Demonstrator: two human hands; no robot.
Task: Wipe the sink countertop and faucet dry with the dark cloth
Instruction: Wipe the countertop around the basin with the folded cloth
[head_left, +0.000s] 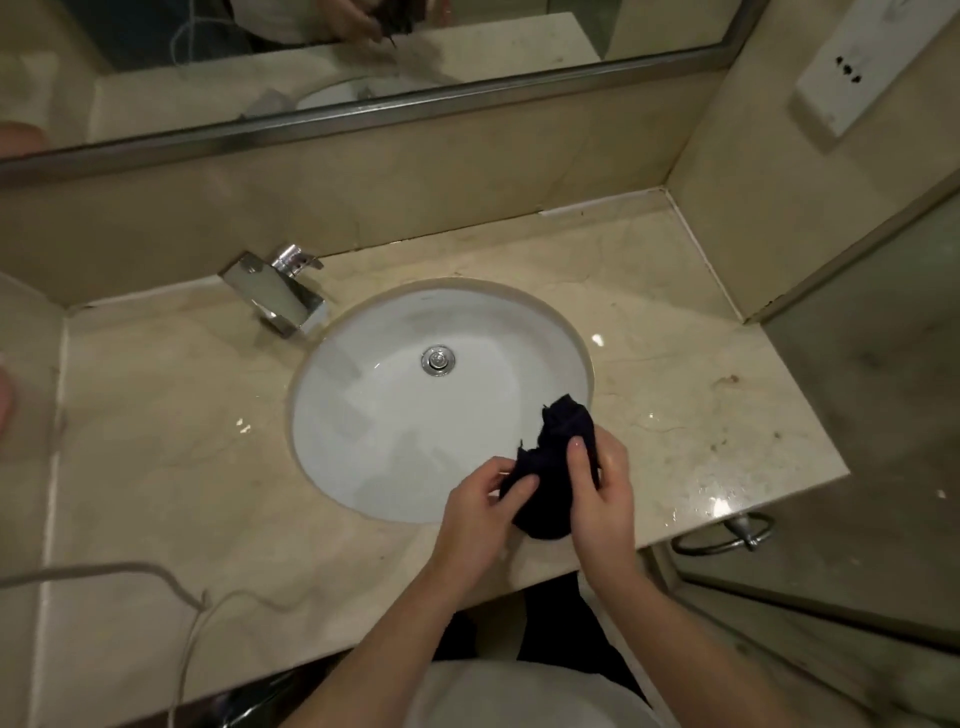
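Beige marble forms the desk, set into a tiled corner under a mirror with a metal frame. A white oval sink is sunk into the desk, with a chrome drain near its far side. A square chrome faucet stands on the desk just beyond the sink's far left rim, its spout reaching toward the basin. Small shiny wet spots show on the desk to the left and right of the sink.

The dark cloth is bunched up over the sink's near right rim, held between both hands above the basin edge. The left hand pinches the cloth's left edge, thumb and curled fingers closed on the fabric. The right hand grips the cloth from the right, thumb laid across its top and fingers wrapped behind it. Part of the cloth sticks up past the right hand toward the middle of the sink.

A grey cable trails across the desk near the sink's near left side. A metal towel ring hangs below the desk edge, to the right of the sink. A wall socket sits on the right wall, well beyond the sink.
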